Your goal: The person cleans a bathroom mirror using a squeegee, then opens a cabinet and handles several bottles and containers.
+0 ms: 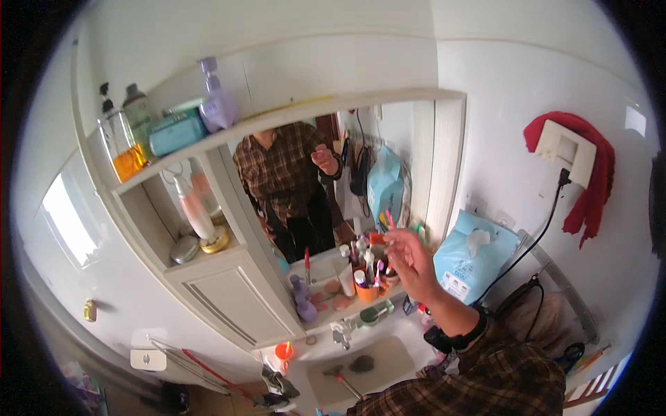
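My right hand (415, 265) reaches up over the toiletries in front of the mirror. Its thumb and fingers are pinched together, and a thin pink stick (390, 220) rises from the fingertips; its kind cannot be made out. Close by the fingertips, a small orange-red piece (377, 238) shows, whether held or behind I cannot tell. Below the hand stands an orange cup (366, 292) with toothbrushes (378, 272) and tubes in and around it. A dark band circles my right wrist. My left hand is outside the direct view; its side of the mirror reflection is unclear.
The mirror (284, 187) reflects a plaid shirt. A blue tissue pack (472, 253) hangs at right beside a black cord (534, 239) and red cloth (590, 187). Below are a sink (399, 347) and faucet (341, 334). Bottles (218, 107) line the upper shelf at left.
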A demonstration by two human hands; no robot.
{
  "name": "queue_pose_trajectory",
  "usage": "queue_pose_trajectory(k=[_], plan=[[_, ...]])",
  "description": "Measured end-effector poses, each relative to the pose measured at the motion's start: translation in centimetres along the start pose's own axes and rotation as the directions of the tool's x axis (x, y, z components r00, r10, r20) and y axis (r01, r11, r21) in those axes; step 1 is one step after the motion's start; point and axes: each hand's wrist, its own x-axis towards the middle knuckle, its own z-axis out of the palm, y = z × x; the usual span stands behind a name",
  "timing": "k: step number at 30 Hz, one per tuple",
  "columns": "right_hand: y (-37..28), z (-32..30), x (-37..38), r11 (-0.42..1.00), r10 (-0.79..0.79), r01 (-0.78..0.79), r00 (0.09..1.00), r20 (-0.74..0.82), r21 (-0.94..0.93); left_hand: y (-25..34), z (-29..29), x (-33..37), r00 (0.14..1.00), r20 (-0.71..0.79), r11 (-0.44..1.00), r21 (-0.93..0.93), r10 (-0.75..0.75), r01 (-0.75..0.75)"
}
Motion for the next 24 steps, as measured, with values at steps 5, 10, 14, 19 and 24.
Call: queue_pose_trajectory(k=[5, 10, 14, 19, 24], plan=[[-6.5, -0.7, 8.0, 0.949, -0.3, 0.298, 0.954, -0.006, -0.098, 2.8, 0.1, 1.2, 0.998, -0.004, 0.998, 0.009, 0.059, -0.058], [-11.0, 0.7, 14.9, 0.817, -0.512, 0.508, 0.857, 0.063, -0.273, 2.4, -0.2, 0.5, 0.996, -0.061, 0.998, -0.026, 0.062, -0.064], [-13.1, 1.6, 20.3, 0.758, -0.523, 0.532, 0.841, 0.135, -0.377, 1.7, -0.2, -0.3, 0.993, -0.108, 0.997, -0.051, 0.056, -0.062], [-11.1, 3.2, 28.2, 0.567, -0.251, 0.464, 0.884, 0.394, -0.681, 1.3, 0.1, -1.2, 0.986, -0.155, 0.995, -0.079, 0.053, -0.066], [-7.4, 3.7, 34.6, 0.277, 0.204, 0.498, 0.805, 0.557, -0.822, 0.6, 0.1, -1.9, 0.979, -0.2, 0.991, -0.113, 0.041, -0.064]])
